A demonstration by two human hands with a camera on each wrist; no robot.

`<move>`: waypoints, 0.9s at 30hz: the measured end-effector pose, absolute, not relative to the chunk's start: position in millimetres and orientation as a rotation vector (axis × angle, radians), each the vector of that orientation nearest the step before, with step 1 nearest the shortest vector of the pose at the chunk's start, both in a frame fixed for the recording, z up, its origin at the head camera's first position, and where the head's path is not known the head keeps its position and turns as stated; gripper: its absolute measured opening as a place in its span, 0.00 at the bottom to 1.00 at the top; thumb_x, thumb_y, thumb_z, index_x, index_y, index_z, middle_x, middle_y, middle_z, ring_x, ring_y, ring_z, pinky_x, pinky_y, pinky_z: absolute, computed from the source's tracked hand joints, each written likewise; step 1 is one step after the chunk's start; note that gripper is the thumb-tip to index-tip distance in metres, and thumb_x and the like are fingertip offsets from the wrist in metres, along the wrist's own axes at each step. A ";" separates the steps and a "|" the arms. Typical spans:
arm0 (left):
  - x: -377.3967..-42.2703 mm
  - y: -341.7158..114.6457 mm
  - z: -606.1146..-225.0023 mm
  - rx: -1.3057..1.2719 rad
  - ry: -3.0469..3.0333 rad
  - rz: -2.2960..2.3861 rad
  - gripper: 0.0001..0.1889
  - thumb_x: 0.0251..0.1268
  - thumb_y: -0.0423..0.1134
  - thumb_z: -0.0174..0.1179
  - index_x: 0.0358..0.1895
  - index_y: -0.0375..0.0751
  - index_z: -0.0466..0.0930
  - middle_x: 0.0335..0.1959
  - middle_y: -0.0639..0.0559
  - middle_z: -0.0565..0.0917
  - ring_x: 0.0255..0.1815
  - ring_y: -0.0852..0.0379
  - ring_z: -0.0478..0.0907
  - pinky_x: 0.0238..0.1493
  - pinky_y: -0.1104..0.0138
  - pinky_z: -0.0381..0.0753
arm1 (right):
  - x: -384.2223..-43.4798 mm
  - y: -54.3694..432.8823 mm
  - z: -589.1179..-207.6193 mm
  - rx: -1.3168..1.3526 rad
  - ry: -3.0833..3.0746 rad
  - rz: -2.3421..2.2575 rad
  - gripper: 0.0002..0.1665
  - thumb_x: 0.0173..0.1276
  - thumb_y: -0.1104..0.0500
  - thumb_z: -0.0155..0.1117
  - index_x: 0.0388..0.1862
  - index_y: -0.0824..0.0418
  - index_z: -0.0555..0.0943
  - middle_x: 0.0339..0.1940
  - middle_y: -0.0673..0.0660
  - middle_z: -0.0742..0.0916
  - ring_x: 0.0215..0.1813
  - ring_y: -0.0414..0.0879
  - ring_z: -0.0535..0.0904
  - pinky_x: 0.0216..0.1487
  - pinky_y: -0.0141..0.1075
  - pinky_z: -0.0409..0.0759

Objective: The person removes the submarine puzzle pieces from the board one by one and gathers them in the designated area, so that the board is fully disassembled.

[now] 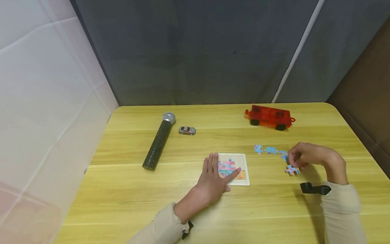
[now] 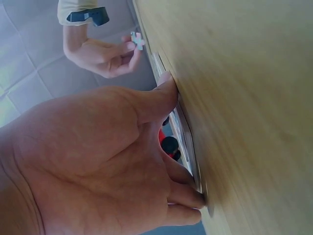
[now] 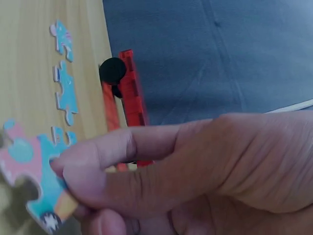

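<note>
A small puzzle board [image 1: 246, 162] with a pale frame lies on the table, part of its pink, blue and orange picture showing. My left hand [image 1: 212, 183] rests on its left side with fingers extended and the thumb across the picture. To the right, my right hand [image 1: 309, 156] pinches a pink and blue puzzle piece [image 3: 46, 176] between thumb and index finger. Close by in the head view lie more loose pieces: one at the left [image 1: 258, 149], a middle piece [image 1: 271, 150], and a third piece [image 1: 284, 155] partly hidden by the right hand.
A red toy wagon [image 1: 269, 117] with black wheels stands at the back right. Toward the left lie a black microphone [image 1: 159, 144] with a silver head and a small silver toy car [image 1: 187, 130]. Dark fabric [image 1: 195, 54] hangs behind the wooden table [image 1: 128, 189].
</note>
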State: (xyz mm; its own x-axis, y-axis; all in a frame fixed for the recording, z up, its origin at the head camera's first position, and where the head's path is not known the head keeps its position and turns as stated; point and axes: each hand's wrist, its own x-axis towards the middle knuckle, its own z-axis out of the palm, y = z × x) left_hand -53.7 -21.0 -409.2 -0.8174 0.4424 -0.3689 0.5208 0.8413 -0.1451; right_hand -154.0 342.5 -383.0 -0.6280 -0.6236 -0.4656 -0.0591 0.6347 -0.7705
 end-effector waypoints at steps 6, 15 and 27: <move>-52.1 -21.3 -410.3 0.729 2.699 -0.355 0.35 0.87 0.64 0.44 0.89 0.86 0.41 0.89 0.26 0.50 0.92 0.32 0.47 0.90 0.45 0.54 | -150.4 336.8 -379.6 -0.353 2.205 -0.804 0.08 0.72 0.77 0.63 0.30 0.75 0.78 0.26 0.50 0.79 0.25 0.41 0.70 0.31 0.34 0.71; -50.7 -22.1 -410.6 0.745 2.703 -0.374 0.35 0.87 0.64 0.43 0.89 0.85 0.41 0.89 0.26 0.51 0.91 0.32 0.48 0.90 0.46 0.55 | -150.3 337.1 -388.4 -0.237 2.406 -0.548 0.16 0.64 0.77 0.67 0.22 0.62 0.80 0.21 0.50 0.80 0.23 0.42 0.73 0.29 0.35 0.74; -51.3 -21.7 -408.5 0.762 2.714 -0.480 0.35 0.87 0.66 0.40 0.90 0.82 0.39 0.89 0.28 0.53 0.92 0.34 0.50 0.89 0.48 0.57 | -153.0 330.3 -388.9 -0.197 2.469 -0.436 0.27 0.61 0.77 0.62 0.15 0.51 0.67 0.15 0.47 0.71 0.21 0.39 0.65 0.28 0.33 0.63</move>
